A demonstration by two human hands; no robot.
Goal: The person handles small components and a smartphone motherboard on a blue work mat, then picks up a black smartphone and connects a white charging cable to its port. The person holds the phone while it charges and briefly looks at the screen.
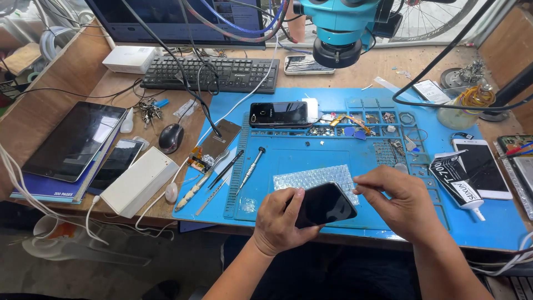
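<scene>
L hand [280, 222] grips a black glossy slab phone [323, 205] by its near edge, thumb on top, holding it tilted just above the front of the blue silicone repair mat [311, 161]. R hand [397, 200] sits at the phone's far-right corner, fingers pinched narrow; can't tell if they hold a small part or only touch the edge. To do this well, my read: keep the L grip firm on the sides, not the glass, work low over the mat so anything dropped lands on it, and keep the pinch light at the corner. Just behind the phone lies a clear bubble-wrap piece [313, 176]. Left of it: a slim black-handled screwdriver [251, 168] and thin black tweezers [225, 169]. Further back, another black phone [278, 114] face-up w/ a white one under it, plus mat trays of small parts [366, 122]. Right: black-and-white glue tube [458, 183] near the R wrist, could get knocked; white phone [482, 166] beside it. Teal microscope head [341, 28] hangs over the back of the mat, cables cross the bench.
</scene>
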